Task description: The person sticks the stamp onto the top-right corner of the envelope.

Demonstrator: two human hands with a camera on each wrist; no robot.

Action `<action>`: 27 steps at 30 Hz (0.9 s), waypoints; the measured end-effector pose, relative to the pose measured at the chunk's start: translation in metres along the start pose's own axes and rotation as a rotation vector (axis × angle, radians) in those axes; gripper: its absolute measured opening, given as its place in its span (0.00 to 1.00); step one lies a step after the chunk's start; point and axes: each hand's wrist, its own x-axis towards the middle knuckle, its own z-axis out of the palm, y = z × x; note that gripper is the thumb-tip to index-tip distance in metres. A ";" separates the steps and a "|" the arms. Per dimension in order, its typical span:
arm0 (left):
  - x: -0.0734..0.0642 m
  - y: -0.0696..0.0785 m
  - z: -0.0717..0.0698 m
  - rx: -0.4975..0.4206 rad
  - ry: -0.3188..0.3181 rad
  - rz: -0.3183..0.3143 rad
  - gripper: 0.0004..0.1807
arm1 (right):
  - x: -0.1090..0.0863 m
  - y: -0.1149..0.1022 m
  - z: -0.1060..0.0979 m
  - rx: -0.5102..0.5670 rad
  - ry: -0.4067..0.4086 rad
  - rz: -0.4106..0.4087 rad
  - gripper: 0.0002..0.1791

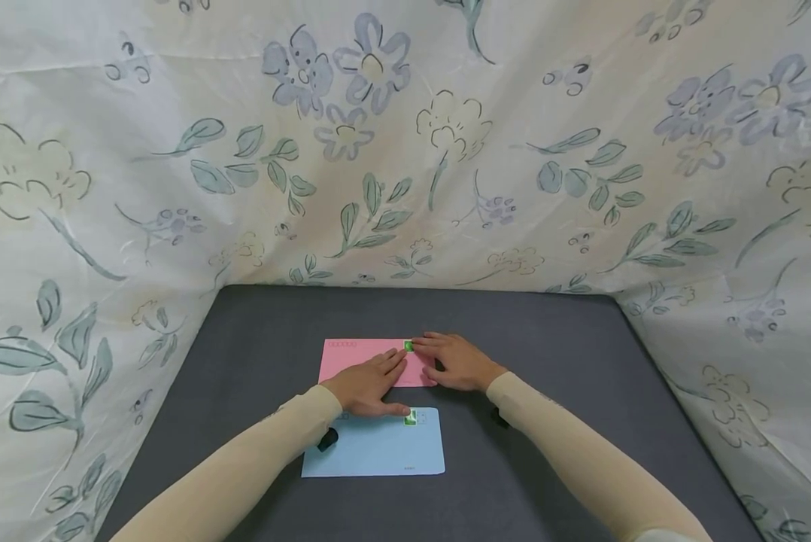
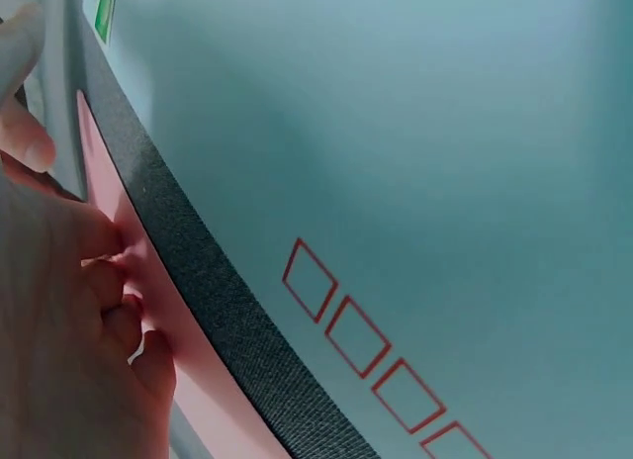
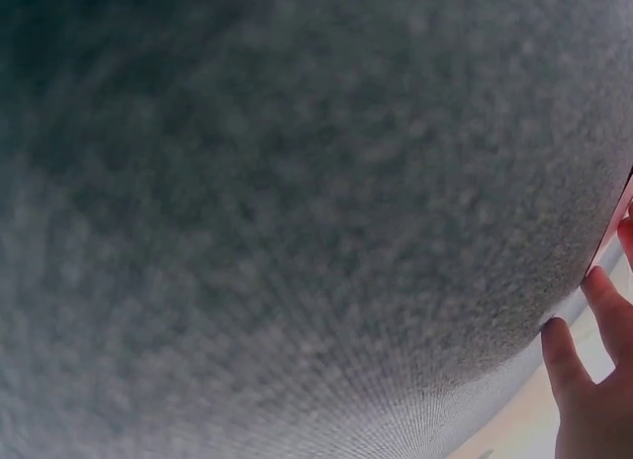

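A pink envelope (image 1: 341,363) lies on the dark table, with a small green stamp (image 1: 408,345) at its top right corner. My left hand (image 1: 370,382) rests on the pink envelope with its fingers extended toward the right. Its thumb reaches over the top edge of a blue envelope (image 1: 372,452), near the green stamp (image 1: 411,417) there. From the other side, my right hand (image 1: 461,363) touches the pink envelope's right end, fingertips at its stamp and partly over it. In the left wrist view, red printed boxes (image 2: 356,335) show on the blue envelope.
The dark grey cloth-like tabletop (image 1: 270,324) surrounds both envelopes. A flower-patterned curtain (image 1: 405,150) encloses the table at the back and sides. A small black object (image 1: 327,439) sits at the left wrist.
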 end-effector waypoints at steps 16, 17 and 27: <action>0.002 -0.004 0.001 -0.022 0.007 0.009 0.61 | 0.002 0.003 0.001 0.012 0.019 0.014 0.36; 0.002 -0.004 0.001 -0.022 0.006 0.010 0.61 | 0.002 0.003 0.001 0.016 0.022 0.012 0.36; 0.000 -0.002 0.002 -0.015 0.010 0.015 0.61 | -0.001 0.001 0.001 0.045 0.028 0.014 0.36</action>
